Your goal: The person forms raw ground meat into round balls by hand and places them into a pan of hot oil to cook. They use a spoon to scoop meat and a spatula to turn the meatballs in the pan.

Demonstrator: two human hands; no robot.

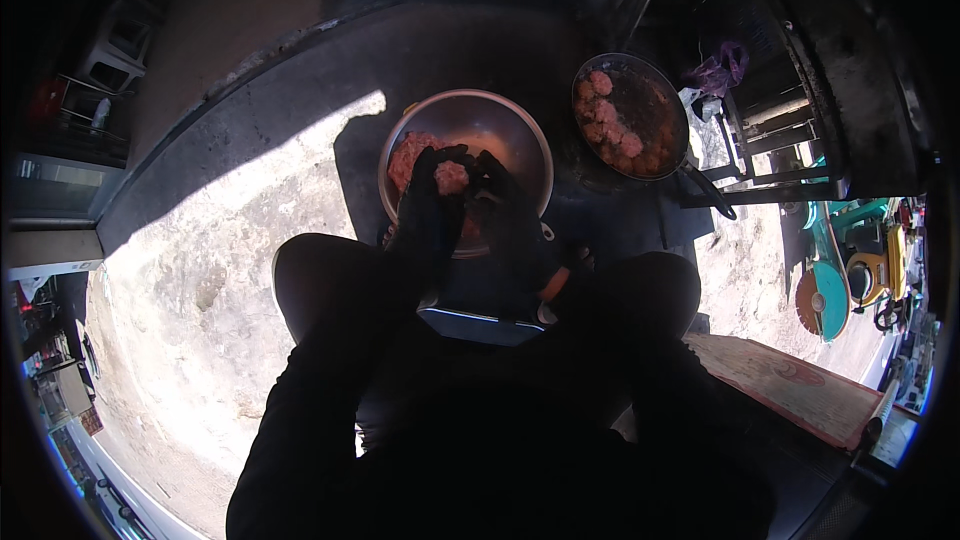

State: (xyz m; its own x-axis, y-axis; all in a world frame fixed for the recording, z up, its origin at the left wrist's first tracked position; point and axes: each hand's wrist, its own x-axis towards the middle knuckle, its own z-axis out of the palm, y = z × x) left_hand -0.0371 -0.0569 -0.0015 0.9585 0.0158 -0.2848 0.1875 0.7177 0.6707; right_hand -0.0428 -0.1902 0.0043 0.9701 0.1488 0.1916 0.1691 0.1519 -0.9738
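Note:
In dark gloves, both my hands are over a wide metal bowl point(533, 126) between my knees. My left hand point(428, 202) cups a rough pink meatball point(451, 178). Against the ball's right side press the bent fingers of my right hand point(497, 198), so it sits between the two hands. A mound of raw minced meat point(408, 155) lies at the bowl's left side, partly behind my left hand. More meat shows low in the bowl under my hands. Shadow hides much of the fingers.
A frying pan point(650, 80) with several meatballs point(606, 118) stands to the far right, its dark handle point(709, 192) pointing toward me. Beyond it is a dark slatted rack point(790, 115) with a purple bag point(722, 67). A wooden board point(790, 385) and a teal tool point(826, 295) lie right.

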